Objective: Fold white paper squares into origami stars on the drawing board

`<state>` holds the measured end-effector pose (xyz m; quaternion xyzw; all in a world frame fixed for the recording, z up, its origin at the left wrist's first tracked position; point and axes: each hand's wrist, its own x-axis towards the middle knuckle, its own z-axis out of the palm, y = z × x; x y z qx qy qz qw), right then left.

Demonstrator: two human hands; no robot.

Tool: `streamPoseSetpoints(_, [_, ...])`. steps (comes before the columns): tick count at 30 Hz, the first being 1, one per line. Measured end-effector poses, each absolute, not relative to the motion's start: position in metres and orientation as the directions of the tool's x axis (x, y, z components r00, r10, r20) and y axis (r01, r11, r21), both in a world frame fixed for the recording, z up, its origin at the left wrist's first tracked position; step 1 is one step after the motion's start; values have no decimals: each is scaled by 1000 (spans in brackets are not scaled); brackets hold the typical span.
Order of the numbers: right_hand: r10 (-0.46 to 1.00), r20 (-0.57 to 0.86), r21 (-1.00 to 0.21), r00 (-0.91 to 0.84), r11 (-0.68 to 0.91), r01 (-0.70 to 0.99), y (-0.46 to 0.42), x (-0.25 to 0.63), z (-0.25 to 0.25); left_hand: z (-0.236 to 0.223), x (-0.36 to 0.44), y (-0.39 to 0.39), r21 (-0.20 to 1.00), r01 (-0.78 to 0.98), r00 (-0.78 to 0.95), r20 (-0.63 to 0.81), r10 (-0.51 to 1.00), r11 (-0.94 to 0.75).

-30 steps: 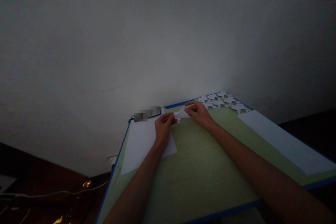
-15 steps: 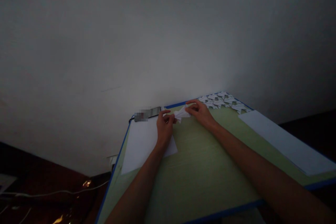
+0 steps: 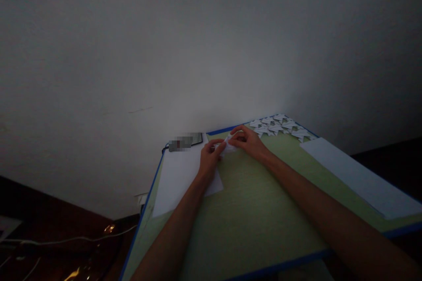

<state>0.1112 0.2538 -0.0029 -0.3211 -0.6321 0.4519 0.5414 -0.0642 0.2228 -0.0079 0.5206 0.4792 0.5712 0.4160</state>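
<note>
A small piece of folded white paper (image 3: 230, 146) is held between my two hands, above the far part of the green table (image 3: 260, 210). My left hand (image 3: 210, 156) pinches its left side, with the thumb lying over the paper. From the right, my right hand (image 3: 246, 141) grips it between thumb and fingers. Fingers cover much of the paper, so its full shape is hidden. Beneath my left wrist lies a flat white sheet (image 3: 174, 180).
Several folded white paper figures (image 3: 275, 129) lie in rows at the far right corner. A stack of white paper (image 3: 359, 180) rests along the right edge. A phone-like device (image 3: 197, 139) lies at the back left. A pale wall (image 3: 211, 52) rises behind the table.
My left hand's thumb and fingers have shifted right along the folded paper, closer to my right hand. Less of the paper shows between them. My right hand has moved slightly left.
</note>
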Motion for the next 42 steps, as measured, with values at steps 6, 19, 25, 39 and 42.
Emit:
streamPoseSetpoints(6, [885, 397, -917, -244, 392, -73, 254, 112, -4, -8, -65, 221, 980, 63, -56, 193, 980, -189])
streamPoseSetpoints(19, [867, 409, -907, -284, 421, -21, 247, 109, 1, -14, -68, 225, 962, 111, -155, 265, 952, -250])
streamPoseSetpoints(25, [878, 410, -908, -246, 419, -19, 250, 108, -1, -14, -64, 224, 971, 65, -158, 237, 959, -229])
streamPoseSetpoints(39, [868, 420, -903, -264, 429, -26, 255, 107, -5, -4, -64, 220, 946, 111, -105, 317, 943, -305])
streamPoseSetpoints(42, [843, 463, -873, -274, 487, 25, 253, 107, -3, -1, -64, 218, 937, 155, -108, 332, 937, -314])
